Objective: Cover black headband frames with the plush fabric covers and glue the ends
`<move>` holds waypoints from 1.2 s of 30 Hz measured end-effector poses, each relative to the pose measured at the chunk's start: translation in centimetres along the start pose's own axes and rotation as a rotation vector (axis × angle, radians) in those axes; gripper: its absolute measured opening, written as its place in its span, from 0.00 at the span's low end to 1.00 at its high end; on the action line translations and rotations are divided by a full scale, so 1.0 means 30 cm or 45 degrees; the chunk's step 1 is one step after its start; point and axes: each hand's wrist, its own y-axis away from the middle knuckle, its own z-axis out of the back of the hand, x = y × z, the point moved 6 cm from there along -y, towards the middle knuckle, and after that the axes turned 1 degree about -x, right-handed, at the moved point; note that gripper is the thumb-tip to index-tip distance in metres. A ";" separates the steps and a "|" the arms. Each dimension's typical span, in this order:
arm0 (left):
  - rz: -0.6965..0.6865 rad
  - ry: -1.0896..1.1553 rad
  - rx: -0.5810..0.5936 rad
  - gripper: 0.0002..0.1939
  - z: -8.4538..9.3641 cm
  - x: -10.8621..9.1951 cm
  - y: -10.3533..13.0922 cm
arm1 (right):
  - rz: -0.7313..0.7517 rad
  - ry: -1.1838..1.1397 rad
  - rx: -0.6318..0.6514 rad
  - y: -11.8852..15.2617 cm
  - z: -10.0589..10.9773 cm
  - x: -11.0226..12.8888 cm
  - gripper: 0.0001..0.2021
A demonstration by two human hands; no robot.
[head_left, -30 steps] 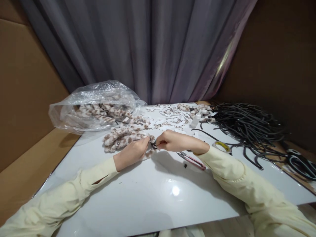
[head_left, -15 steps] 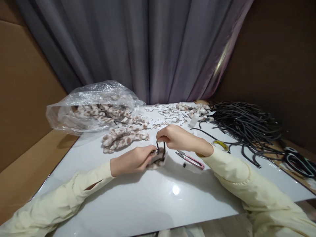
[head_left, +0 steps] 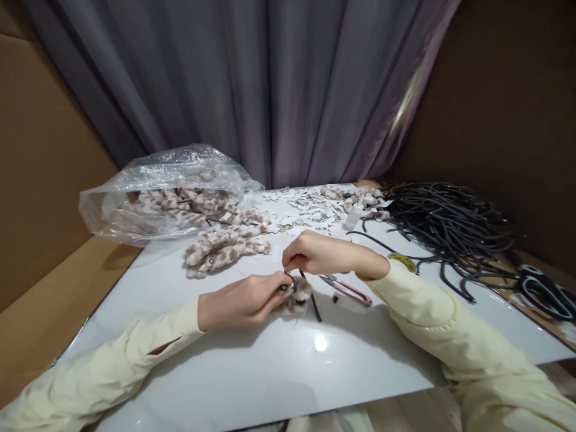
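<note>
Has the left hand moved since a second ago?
Yes: the left hand has come nearer the camera, its fingers rightward too, closer to the unmoved pink snips.

Grey curtain (head_left: 243, 90) in folds behind the white table (head_left: 360, 366). Brown cardboard wall (head_left: 40, 162) at left. Clear plastic bag (head_left: 182, 157), far left. Loose scraps (head_left: 310, 211) strewn at back; paper, perhaps, hard to tell from here. Small bottle (head_left: 354, 215) beside them. Yellow tape roll (head_left: 404, 262), partly hidden.

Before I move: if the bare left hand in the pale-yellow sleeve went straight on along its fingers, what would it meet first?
Probably the bare right hand, close ahead of the left hand. The thin black cord showing just below it lies nearly in line too; depth is unclear.
</note>
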 end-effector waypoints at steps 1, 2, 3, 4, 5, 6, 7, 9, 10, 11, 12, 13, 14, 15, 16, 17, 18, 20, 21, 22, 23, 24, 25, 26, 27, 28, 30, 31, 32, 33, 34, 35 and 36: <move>0.010 0.002 -0.004 0.09 -0.001 0.002 0.001 | 0.001 0.004 0.007 0.000 -0.002 0.001 0.13; 0.022 -0.001 -0.011 0.12 -0.003 0.005 0.002 | -0.001 0.009 0.014 0.000 -0.003 0.001 0.13; 0.028 -0.014 -0.020 0.14 -0.004 0.007 0.003 | -0.004 0.012 0.020 0.000 -0.005 0.001 0.13; 0.022 -0.035 -0.032 0.15 -0.005 0.007 0.003 | -0.010 0.013 0.025 -0.001 -0.007 0.000 0.13; 0.008 -0.060 -0.046 0.16 -0.006 0.006 0.004 | -0.015 0.014 0.027 -0.001 -0.007 0.000 0.13; -0.012 -0.080 -0.064 0.15 -0.005 0.005 0.004 | -0.015 0.015 0.023 -0.001 -0.007 0.001 0.13; -0.031 -0.087 -0.084 0.15 -0.004 0.004 0.004 | -0.013 0.021 0.012 -0.001 -0.005 0.003 0.12; -0.034 -0.067 -0.116 0.13 -0.001 0.008 0.003 | -0.006 0.056 -0.026 -0.001 0.003 0.006 0.12; -0.015 -0.044 -0.127 0.13 0.001 0.013 0.003 | -0.004 0.079 -0.047 -0.001 0.007 0.007 0.12; 0.016 -0.010 -0.136 0.12 0.002 0.021 0.002 | 0.002 0.102 -0.066 0.000 0.010 0.006 0.12; 0.058 0.035 -0.152 0.12 0.005 0.030 0.001 | 0.010 0.123 -0.079 0.000 0.011 0.003 0.12; 0.116 0.095 -0.172 0.11 0.007 0.041 0.000 | 0.021 0.145 -0.093 0.000 0.012 -0.002 0.14; 0.189 0.174 -0.199 0.11 0.010 0.055 -0.001 | 0.035 0.166 -0.112 -0.001 0.012 -0.009 0.16; 0.275 0.276 -0.233 0.10 0.013 0.071 -0.002 | 0.046 0.190 -0.142 -0.001 0.013 -0.017 0.18; 0.370 0.400 -0.267 0.10 0.015 0.088 -0.003 | 0.051 0.218 -0.185 -0.002 0.016 -0.026 0.21; 0.463 0.544 -0.304 0.10 0.016 0.104 -0.004 | 0.039 0.250 -0.240 -0.002 0.021 -0.034 0.23; 0.551 0.698 -0.342 0.10 0.016 0.119 -0.005 | -0.002 0.289 -0.306 -0.001 0.030 -0.041 0.24; 0.682 0.997 -0.429 0.10 0.020 0.141 -0.008 | -0.171 0.403 -0.443 0.009 0.052 -0.044 0.23; 0.730 1.129 -0.463 0.09 0.023 0.150 -0.011 | -0.280 0.475 -0.502 0.017 0.063 -0.036 0.20; 0.770 1.255 -0.487 0.08 0.025 0.159 -0.014 | -0.385 0.547 -0.550 0.028 0.073 -0.020 0.16; 0.811 1.389 -0.504 0.06 0.025 0.169 -0.016 | -0.460 0.602 -0.580 0.038 0.077 0.002 0.12; 0.862 1.550 -0.518 0.04 0.022 0.181 -0.016 | -0.486 0.619 -0.592 0.045 0.074 0.028 0.10; 0.923 1.727 -0.538 0.06 0.015 0.194 -0.014 | -0.482 0.596 -0.583 0.049 0.063 0.053 0.09; 0.990 1.898 -0.564 0.08 0.006 0.208 -0.011 | -0.465 0.547 -0.546 0.049 0.044 0.070 0.08; 1.055 2.043 -0.598 0.10 -0.003 0.222 -0.007 | -0.450 0.488 -0.498 0.047 0.020 0.079 0.07; 1.101 2.129 -0.629 0.12 -0.010 0.236 -0.003 | -0.444 0.430 -0.447 0.041 -0.007 0.077 0.07; 1.136 2.199 -0.662 0.13 -0.020 0.257 0.000 | -0.451 0.305 -0.398 0.026 -0.052 0.048 0.05; 1.131 2.206 -0.670 0.13 -0.023 0.263 0.000 | -0.455 0.211 -0.384 0.014 -0.071 0.026 0.05; 1.124 2.219 -0.675 0.12 -0.026 0.267 0.000 | -0.467 0.081 -0.359 0.002 -0.089 0.000 0.05; 1.116 2.230 -0.679 0.12 -0.028 0.268 0.000 | -0.502 -0.083 -0.318 -0.010 -0.107 -0.028 0.04; 1.105 2.237 -0.682 0.11 -0.029 0.268 0.000 | -0.546 -0.259 -0.279 -0.019 -0.123 -0.053 0.04; 1.090 2.239 -0.688 0.10 -0.028 0.266 0.000 | -0.593 -0.419 -0.284 -0.024 -0.131 -0.072 0.04; 1.073 2.235 -0.699 0.10 -0.024 0.265 0.000 | -0.630 -0.546 -0.346 -0.026 -0.129 -0.087 0.06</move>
